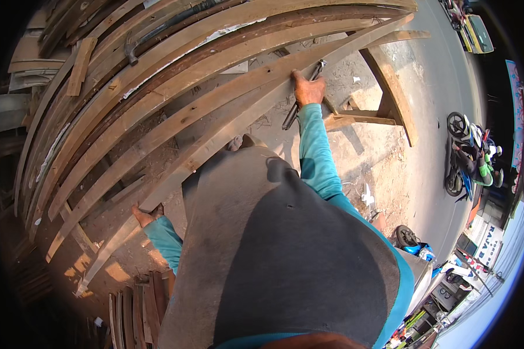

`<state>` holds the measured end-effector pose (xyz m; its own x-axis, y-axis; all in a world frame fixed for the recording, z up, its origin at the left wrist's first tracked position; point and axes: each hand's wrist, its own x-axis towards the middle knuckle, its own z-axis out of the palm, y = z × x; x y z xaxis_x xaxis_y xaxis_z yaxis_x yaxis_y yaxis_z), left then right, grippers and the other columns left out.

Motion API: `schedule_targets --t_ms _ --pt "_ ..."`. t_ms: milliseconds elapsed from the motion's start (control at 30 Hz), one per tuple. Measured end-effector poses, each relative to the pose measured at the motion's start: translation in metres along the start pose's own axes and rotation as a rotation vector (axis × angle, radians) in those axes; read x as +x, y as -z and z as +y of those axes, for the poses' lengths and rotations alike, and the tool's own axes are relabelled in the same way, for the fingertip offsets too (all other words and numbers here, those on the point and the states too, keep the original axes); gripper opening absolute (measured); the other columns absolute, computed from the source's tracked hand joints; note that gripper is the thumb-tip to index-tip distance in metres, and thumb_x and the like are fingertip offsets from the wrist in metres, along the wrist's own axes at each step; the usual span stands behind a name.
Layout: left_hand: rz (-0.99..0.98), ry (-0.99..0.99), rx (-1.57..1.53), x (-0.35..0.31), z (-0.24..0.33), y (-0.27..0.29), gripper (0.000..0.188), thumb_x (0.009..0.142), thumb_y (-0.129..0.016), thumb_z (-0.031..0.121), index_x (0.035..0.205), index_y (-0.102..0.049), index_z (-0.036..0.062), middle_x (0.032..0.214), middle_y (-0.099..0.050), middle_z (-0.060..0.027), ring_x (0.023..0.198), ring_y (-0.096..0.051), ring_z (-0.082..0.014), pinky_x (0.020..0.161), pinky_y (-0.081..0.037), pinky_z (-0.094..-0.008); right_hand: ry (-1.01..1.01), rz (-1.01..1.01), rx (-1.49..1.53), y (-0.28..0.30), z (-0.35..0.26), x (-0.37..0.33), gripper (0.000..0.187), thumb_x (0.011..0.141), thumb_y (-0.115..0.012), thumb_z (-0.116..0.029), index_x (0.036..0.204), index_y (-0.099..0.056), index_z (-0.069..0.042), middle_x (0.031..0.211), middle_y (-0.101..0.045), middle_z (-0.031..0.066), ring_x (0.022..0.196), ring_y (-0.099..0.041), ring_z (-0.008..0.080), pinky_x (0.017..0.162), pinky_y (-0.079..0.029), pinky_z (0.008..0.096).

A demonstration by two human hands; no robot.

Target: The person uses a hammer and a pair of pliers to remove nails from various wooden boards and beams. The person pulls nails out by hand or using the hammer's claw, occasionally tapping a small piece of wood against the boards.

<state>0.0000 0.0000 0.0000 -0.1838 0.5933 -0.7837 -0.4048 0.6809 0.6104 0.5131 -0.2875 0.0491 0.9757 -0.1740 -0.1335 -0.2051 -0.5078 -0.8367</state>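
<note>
Shirt front (300, 250) | L hand (148, 215) grips plank (233, 125), R hand (308, 88) holds dark tool (290, 116) against it | done: unclear; other planks (169, 124) (lots) prob. left

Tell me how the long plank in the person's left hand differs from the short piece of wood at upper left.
The long plank stretches across much of the view; the short piece of wood is far shorter. The left hand holds the long plank, while no hand touches the short piece of wood, which lies across other boards. Both are brownish wood.
</note>
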Motion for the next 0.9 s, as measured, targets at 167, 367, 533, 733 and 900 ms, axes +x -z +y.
schedule_targets --t_ms 167,367,533,733,900 --pt "-0.009 0.023 0.032 0.020 -0.009 0.028 0.058 0.085 -0.072 0.040 0.133 -0.056 0.0121 0.120 -0.062 -0.0123 0.104 -0.063 -0.0348 0.080 -0.057 -0.0515 0.031 0.035 -0.026 0.047 -0.004 -0.062 0.073 0.073 -0.083 -0.046 0.108 -0.060 0.013 0.104 -0.069 0.0289 0.098 -0.069 0.0386 0.090 -0.052 0.0437" --pt "0.027 0.031 0.408 0.031 -0.022 0.027 0.073 0.084 -0.075 0.061 0.135 -0.056 0.0132 0.120 -0.062 -0.0090 0.101 -0.062 -0.0242 0.083 -0.055 -0.0397 -0.282 0.055 0.461 0.117 0.054 -0.111 0.024 0.093 -0.063 -0.016 0.098 -0.048 0.003 0.086 -0.061 0.0130 0.074 -0.076 0.0269 0.039 -0.041 0.0282" --pt "0.061 0.036 0.424 0.034 -0.043 0.032 0.063 0.085 -0.076 0.061 0.131 -0.061 0.0200 0.125 -0.057 -0.0058 0.109 -0.056 -0.0243 0.089 -0.052 -0.0383 -0.390 0.025 0.569 0.150 0.098 -0.154 0.017 0.094 -0.055 -0.012 0.101 -0.051 0.003 0.091 -0.063 0.0145 0.077 -0.075 0.0256 0.043 -0.046 0.0263" --pt "-0.048 0.008 0.348 0.030 -0.044 0.036 0.068 0.086 -0.075 0.061 0.139 -0.058 0.0215 0.136 -0.056 -0.0060 0.122 -0.054 -0.0261 0.099 -0.051 -0.0387 -0.362 -0.266 0.340 0.116 0.088 -0.198 0.050 0.090 -0.056 -0.014 0.133 -0.049 0.011 0.091 -0.064 0.0126 0.063 -0.065 0.0168 0.045 -0.046 0.0275" --pt "-0.099 0.203 0.766 0.022 -0.024 0.049 0.087 0.081 -0.075 0.069 0.144 -0.054 0.0128 0.118 -0.068 -0.0178 0.102 -0.068 -0.0319 0.094 -0.054 -0.0423 0.170 -0.481 -0.060 0.044 0.033 -0.142 0.063 0.085 -0.064 -0.024 0.136 -0.052 0.011 0.111 -0.067 0.0279 0.095 -0.066 0.0366 0.086 -0.053 0.0424"
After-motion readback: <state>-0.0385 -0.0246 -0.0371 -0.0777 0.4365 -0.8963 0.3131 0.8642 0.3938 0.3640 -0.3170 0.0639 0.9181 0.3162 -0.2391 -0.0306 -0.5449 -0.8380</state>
